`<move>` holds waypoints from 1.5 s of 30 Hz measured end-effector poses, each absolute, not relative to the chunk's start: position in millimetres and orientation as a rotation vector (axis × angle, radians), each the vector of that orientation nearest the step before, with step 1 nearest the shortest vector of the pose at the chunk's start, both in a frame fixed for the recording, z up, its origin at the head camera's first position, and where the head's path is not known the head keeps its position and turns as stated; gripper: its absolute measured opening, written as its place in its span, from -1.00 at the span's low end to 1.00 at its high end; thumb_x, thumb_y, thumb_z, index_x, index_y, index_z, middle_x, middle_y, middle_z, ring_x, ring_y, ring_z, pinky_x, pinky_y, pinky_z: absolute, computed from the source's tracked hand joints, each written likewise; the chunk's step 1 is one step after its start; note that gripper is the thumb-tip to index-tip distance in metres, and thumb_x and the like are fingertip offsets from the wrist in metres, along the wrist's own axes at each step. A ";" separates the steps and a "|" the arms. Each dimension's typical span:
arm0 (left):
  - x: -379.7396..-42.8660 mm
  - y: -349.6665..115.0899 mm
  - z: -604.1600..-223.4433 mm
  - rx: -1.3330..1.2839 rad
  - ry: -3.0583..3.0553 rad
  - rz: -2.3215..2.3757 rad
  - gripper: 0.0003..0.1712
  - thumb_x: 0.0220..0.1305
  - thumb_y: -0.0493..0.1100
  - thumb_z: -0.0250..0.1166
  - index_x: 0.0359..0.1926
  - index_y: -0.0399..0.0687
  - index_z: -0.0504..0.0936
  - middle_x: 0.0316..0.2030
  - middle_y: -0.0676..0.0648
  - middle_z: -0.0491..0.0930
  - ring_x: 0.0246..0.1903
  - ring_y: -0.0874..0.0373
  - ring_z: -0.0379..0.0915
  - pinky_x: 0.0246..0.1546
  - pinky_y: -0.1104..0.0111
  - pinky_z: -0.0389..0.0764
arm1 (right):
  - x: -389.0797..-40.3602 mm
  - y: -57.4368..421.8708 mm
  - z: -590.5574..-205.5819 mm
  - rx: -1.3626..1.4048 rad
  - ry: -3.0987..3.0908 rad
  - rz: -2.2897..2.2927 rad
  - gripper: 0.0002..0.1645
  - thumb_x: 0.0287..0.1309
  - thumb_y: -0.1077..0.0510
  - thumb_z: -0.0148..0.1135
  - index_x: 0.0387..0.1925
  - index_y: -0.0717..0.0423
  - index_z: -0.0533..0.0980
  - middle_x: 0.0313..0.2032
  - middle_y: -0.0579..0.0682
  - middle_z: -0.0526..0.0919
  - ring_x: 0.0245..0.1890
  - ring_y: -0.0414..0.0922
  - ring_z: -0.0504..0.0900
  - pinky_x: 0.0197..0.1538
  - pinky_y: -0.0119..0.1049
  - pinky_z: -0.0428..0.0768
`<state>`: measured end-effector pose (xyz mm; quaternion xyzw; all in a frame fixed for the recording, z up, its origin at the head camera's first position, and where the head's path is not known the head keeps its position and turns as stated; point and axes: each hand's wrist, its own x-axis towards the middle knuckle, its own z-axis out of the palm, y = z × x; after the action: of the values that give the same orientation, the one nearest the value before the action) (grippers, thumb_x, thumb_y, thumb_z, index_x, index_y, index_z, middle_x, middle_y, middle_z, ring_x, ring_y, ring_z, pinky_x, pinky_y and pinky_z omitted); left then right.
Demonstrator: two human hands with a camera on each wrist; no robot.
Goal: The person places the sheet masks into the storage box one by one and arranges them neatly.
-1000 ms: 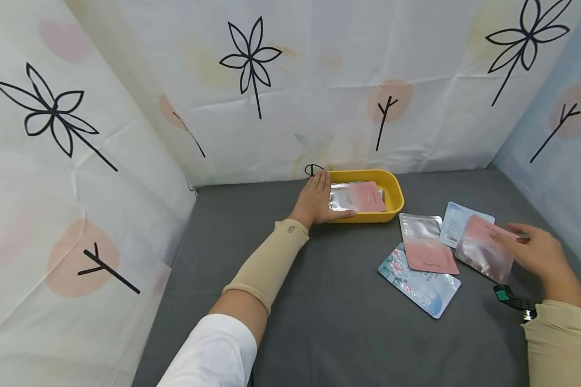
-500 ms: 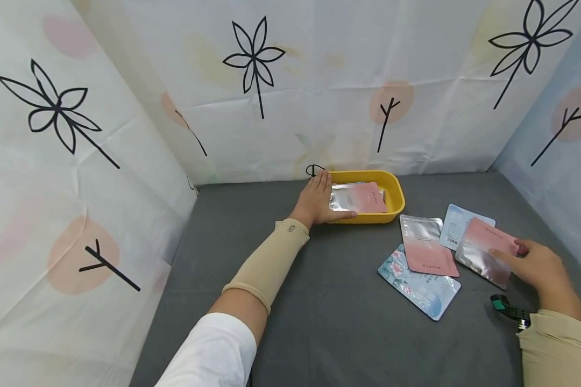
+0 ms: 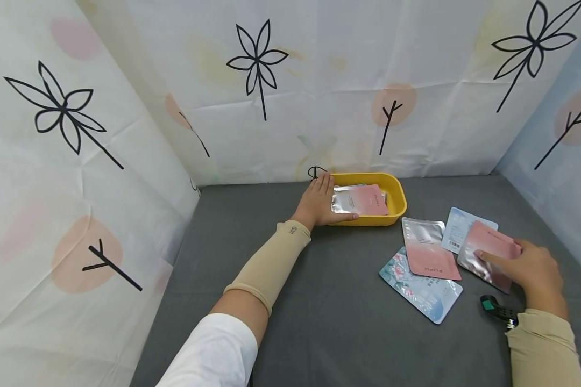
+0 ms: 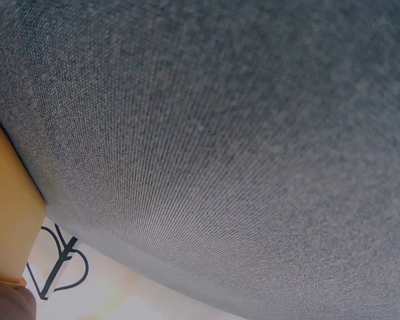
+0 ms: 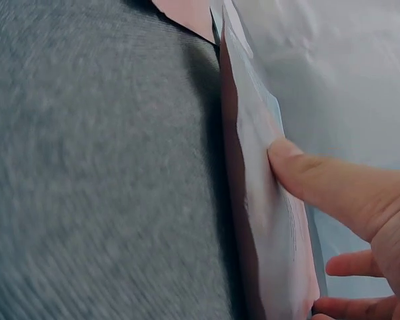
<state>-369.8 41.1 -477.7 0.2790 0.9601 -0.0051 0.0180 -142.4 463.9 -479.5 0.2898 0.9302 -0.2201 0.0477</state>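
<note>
My left hand (image 3: 316, 203) rests against the left end of a yellow plastic basket (image 3: 398, 208), fingers straight along its side and thumb along the front rim. Inside lie foil sachets, a pink and silver one (image 3: 363, 200) on top. On the right, my right hand (image 3: 537, 269) grips a pink and silver foil sachet (image 3: 489, 242), thumb (image 5: 300, 167) on its face and other fingers at its far edge. The sachet overlaps a pale blue sachet (image 3: 460, 228). In the left wrist view, only a strip of skin (image 4: 10, 207) shows, not what that hand touches.
Another pink and silver sachet (image 3: 431, 250) lies left of the right hand, over a blue flowered sachet (image 3: 428, 295). Dark grey cloth (image 3: 348, 322) covers the table. White printed curtains (image 3: 319, 107) stand behind and at the left, with a bluish one (image 3: 561, 140) at the right.
My right hand has moved left and slightly down over the pink and silver sachet, its thumb reaching farther across. That sachet has shifted slightly toward me. The left hand stays at the basket.
</note>
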 end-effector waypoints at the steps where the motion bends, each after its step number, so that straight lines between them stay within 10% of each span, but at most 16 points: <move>1: -369.7 41.2 -478.0 0.869 2.985 -0.018 0.56 0.11 0.88 -0.17 0.72 -0.17 -0.27 0.74 -0.16 -0.29 0.74 0.02 -0.38 0.73 0.17 -0.21 | -143.0 463.3 -480.1 0.891 2.833 -0.678 0.46 0.20 -0.52 0.31 0.58 0.50 -0.04 0.32 0.71 0.15 0.21 0.59 0.21 0.13 0.56 0.49; 16: -370.9 43.8 -481.2 0.885 2.994 -0.036 0.56 0.11 0.89 -0.17 0.72 -0.17 -0.23 0.74 -0.16 -0.26 0.74 0.02 -0.36 0.73 0.16 -0.18 | -145.0 464.1 -487.9 0.980 2.737 -0.978 0.38 0.22 -0.43 0.37 0.65 0.31 -0.06 0.49 0.70 -0.22 0.47 0.61 -0.14 0.29 0.63 0.30; 29: -370.4 44.5 -479.1 0.871 2.996 -0.031 0.55 0.12 0.88 -0.18 0.72 -0.15 -0.27 0.74 -0.15 -0.30 0.74 0.04 -0.40 0.73 0.17 -0.22 | -144.4 466.2 -495.9 0.972 2.860 -1.185 0.15 0.30 -0.22 0.40 0.60 0.37 0.14 0.56 0.56 -0.16 0.44 0.55 0.09 0.36 0.54 0.35; 32: -370.0 44.4 -477.7 0.865 2.990 -0.032 0.55 0.12 0.88 -0.19 0.72 -0.15 -0.28 0.74 -0.15 -0.31 0.74 0.04 -0.42 0.73 0.18 -0.24 | -143.7 467.6 -495.7 0.947 2.887 -1.171 0.08 0.30 -0.24 0.41 0.53 0.37 0.24 0.48 0.56 0.10 0.33 0.47 0.26 0.05 0.08 0.64; 38: -369.2 42.9 -476.0 0.857 2.986 -0.033 0.54 0.13 0.88 -0.18 0.72 -0.15 -0.26 0.74 -0.15 -0.30 0.74 0.03 -0.40 0.73 0.17 -0.23 | -142.8 469.7 -494.0 0.844 2.849 -1.307 -0.05 0.31 -0.25 0.43 0.50 0.20 0.38 0.29 0.41 0.38 -0.09 -0.15 0.40 -0.42 -0.67 0.38; 42: -368.4 42.3 -475.6 0.857 2.983 -0.017 0.53 0.14 0.87 -0.16 0.73 -0.14 -0.27 0.74 -0.15 -0.29 0.74 0.03 -0.39 0.73 0.17 -0.22 | -143.8 467.5 -490.3 0.784 2.812 -1.335 -0.07 0.37 -0.27 0.36 0.58 0.08 0.34 0.53 0.49 0.19 0.10 0.11 0.47 -0.15 -0.42 0.63; 45: -368.6 42.3 -476.1 0.861 2.984 -0.007 0.53 0.14 0.87 -0.16 0.73 -0.13 -0.27 0.74 -0.15 -0.28 0.74 0.03 -0.38 0.73 0.16 -0.21 | -146.3 465.3 -486.2 0.777 2.784 -1.367 -0.07 0.41 -0.28 0.29 0.59 0.11 0.31 0.61 0.51 0.01 0.44 0.50 0.20 0.35 0.26 0.54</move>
<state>-368.6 42.3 -476.1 0.2772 0.9606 -0.0023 0.0177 -146.3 465.3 -486.2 0.2429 0.8704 -0.4274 -0.0276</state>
